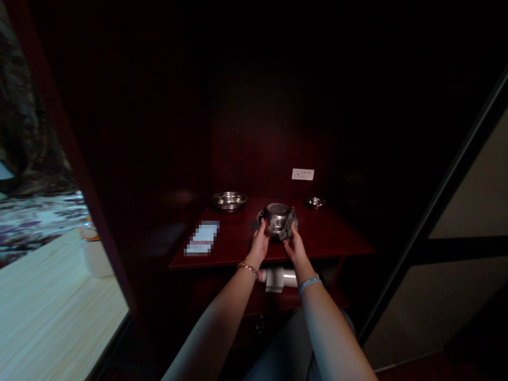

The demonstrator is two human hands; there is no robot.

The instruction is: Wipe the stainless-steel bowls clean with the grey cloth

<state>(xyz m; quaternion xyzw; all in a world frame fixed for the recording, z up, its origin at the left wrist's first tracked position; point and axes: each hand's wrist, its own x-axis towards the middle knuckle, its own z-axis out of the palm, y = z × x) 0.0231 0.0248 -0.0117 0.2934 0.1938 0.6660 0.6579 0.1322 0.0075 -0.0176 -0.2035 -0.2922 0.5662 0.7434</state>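
Between my two hands a shiny metal bowl (pixel 277 211) is tilted over, its round base turned up and toward me, above the dark red shelf (pixel 234 248). My left hand (pixel 260 242) grips its left side, the thumb on the metal. On the right side my right hand (pixel 293 243) holds a crumpled grey cloth (pixel 290 225) against the bowl. Most of the fingers of both hands are hidden behind the bowl and cloth. Wider metal dishes (pixel 229 201), seemingly stacked, stand at the back left of the shelf.
A small metal bowl (pixel 316 202) sits at the back right, below a white wall socket (pixel 302 174). A blurred-out white rectangle (pixel 202 238) lies front left. Below the shelf are a white roll-like object (pixel 274 279) and a drawer knob. A pale wood table (pixel 51 307) is at left.
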